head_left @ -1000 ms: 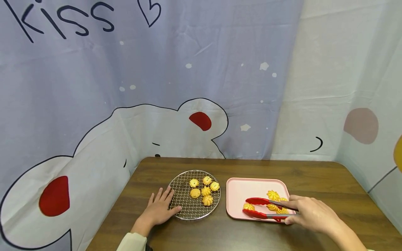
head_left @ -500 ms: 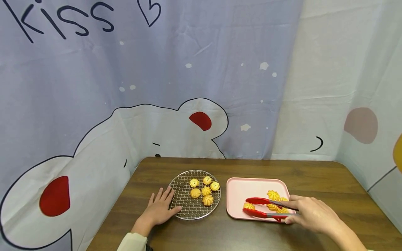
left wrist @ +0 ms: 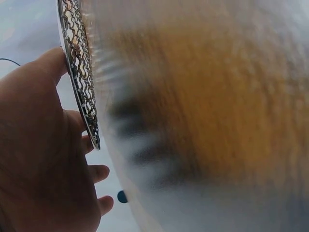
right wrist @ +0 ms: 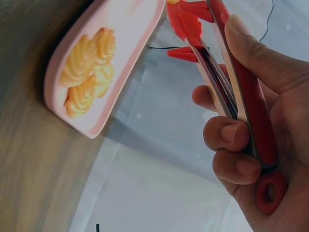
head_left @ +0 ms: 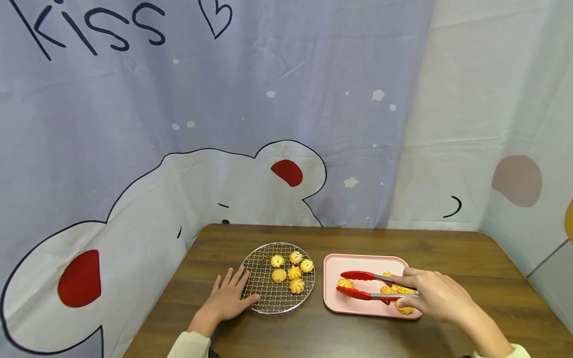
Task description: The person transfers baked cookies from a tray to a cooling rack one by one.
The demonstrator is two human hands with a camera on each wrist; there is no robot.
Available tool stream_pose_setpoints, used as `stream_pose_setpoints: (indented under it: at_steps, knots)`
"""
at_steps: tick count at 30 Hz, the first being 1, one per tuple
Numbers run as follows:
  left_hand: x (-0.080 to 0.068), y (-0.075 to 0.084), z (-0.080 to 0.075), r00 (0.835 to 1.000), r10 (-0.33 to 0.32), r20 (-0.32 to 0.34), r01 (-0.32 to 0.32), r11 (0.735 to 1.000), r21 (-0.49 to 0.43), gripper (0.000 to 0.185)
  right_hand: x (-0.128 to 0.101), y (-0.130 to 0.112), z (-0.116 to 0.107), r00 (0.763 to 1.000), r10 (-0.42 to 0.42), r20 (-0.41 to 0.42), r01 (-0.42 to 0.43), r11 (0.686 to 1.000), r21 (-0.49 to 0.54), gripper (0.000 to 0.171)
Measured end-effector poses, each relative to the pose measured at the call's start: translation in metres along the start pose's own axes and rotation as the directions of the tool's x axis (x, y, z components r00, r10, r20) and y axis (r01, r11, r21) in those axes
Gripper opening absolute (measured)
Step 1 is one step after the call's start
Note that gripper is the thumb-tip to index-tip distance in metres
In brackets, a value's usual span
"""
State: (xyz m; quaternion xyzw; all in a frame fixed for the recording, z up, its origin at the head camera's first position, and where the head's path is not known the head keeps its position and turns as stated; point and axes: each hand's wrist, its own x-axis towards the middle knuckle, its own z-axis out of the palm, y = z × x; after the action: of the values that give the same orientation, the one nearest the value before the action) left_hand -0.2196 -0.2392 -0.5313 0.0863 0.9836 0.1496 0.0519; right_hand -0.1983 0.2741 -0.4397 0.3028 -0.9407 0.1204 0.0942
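My right hand (head_left: 440, 293) grips red-tipped metal tongs (right wrist: 251, 96), thumb on one arm and curled fingers round the other. Between the tongs' red tips in the head view is a yellow piped cookie (head_left: 345, 283), over the left part of a pink tray (head_left: 346, 266). Several more swirled cookies (right wrist: 82, 67) lie together at the tray's right end, partly hidden by the tongs and hand in the head view. On the left, my left hand (head_left: 227, 297) lies with spread fingers touching the edge of a round wire cooling rack (head_left: 264, 293). Several cookies (head_left: 294, 272) sit on that rack.
A brown wooden table (head_left: 309, 338) bears the rack and the tray, with a narrow strip of wood between them. Behind the table and along its sides hangs a printed cloth (head_left: 286, 99).
The tongs and the cookie between their tips have shifted left and slightly up in the head view, along with my right hand. My left hand stays at the rack's edge.
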Motion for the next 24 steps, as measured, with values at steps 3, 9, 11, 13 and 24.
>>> stream_pose_setpoints:
  at_steps: [3, 9, 11, 13, 24]
  knots:
    - [0.000, 0.000, 0.001, 1.000, -0.001, 0.007, 0.001, 1.000, 0.005, 0.085, 0.007, -0.002, 0.000, 1.000, -0.010, 0.000, 0.010, 1.000, -0.008, 0.050]
    - [-0.001, 0.002, -0.002, 1.000, -0.018, 0.013, 0.018, 1.000, 0.017, 0.086, 0.025, -0.004, 0.001, 0.998, -0.059, -0.006, 0.059, 0.998, -0.011, 0.049]
    - [-0.001, 0.003, -0.002, 1.000, -0.018, 0.014, 0.017, 1.000, 0.018, 0.086, 0.031, -0.004, 0.003, 0.998, -0.066, -0.005, 0.066, 0.998, -0.012, 0.049]
    - [-0.001, 0.003, -0.002, 1.000, -0.016, 0.015, 0.016, 1.000, 0.016, 0.085, 0.037, -0.005, 0.004, 0.997, -0.075, -0.001, 0.075, 0.997, -0.012, 0.049]
    - [-0.001, 0.003, -0.006, 0.999, -0.014, 0.031, 0.014, 1.000, 0.018, 0.085, 0.069, -0.014, 0.016, 0.997, -0.072, 0.021, 0.071, 0.997, 0.027, 0.058]
